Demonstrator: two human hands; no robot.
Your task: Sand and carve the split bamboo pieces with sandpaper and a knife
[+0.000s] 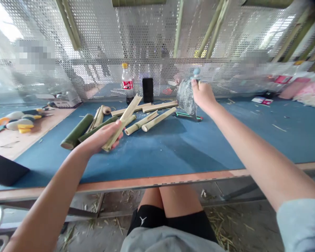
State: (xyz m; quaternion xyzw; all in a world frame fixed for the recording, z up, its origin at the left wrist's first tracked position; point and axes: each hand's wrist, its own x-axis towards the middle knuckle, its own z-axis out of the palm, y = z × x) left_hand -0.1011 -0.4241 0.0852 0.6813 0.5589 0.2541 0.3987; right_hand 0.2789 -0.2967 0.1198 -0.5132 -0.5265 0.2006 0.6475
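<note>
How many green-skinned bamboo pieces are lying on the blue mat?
2: a thick bamboo tube at the far left of the bamboo, and a slimmer bamboo piece beside it, running toward the left hand. Others may be hidden beneath that hand.

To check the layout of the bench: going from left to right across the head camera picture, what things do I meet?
Colourful toy → left hand → red-labelled plastic bottle → black upright cylinder → crumpled grey wad → right hand → white-and-red card
</note>
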